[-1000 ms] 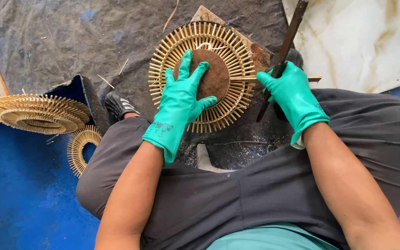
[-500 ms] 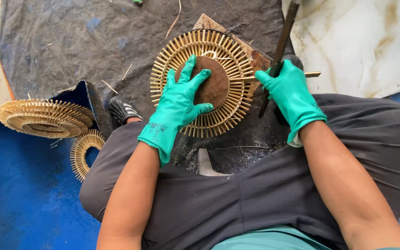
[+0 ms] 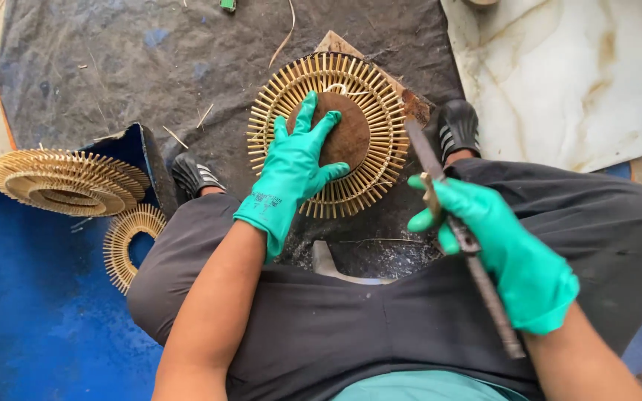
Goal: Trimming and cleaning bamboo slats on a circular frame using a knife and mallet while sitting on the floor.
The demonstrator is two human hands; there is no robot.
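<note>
Left hand: the left hand (image 3: 295, 178), in a green glove, lies flat on the round brown disc (image 3: 339, 137) at the centre of the slatted ring; its fingers (image 3: 305, 119) are spread and press down on the disc, gripping nothing.
Right hand: the right hand (image 3: 503, 249), also gloved in green, is closed around the dark metal blade (image 3: 455, 230); the fingers curl tight about the middle of it.
Blade: long and narrow, tilted, its upper tip just beside the right edge of the ring and its lower end running past the wrist.
Slatted ring: the round bamboo slat ring (image 3: 328, 134) lies on a wooden block (image 3: 410, 100), between the person's feet, on the dark mat (image 3: 113, 67).
Feet: two black sandals (image 3: 458, 126), one on each side of the ring.
Finished pieces: a stack of similar rings (image 3: 68, 182) rests on the blue sheet (image 3: 24, 312) at the left; a smaller ring (image 3: 124, 241) lies just below the stack.
Right side: a pale marbled slab (image 3: 574, 74) lies beside the mat.
</note>
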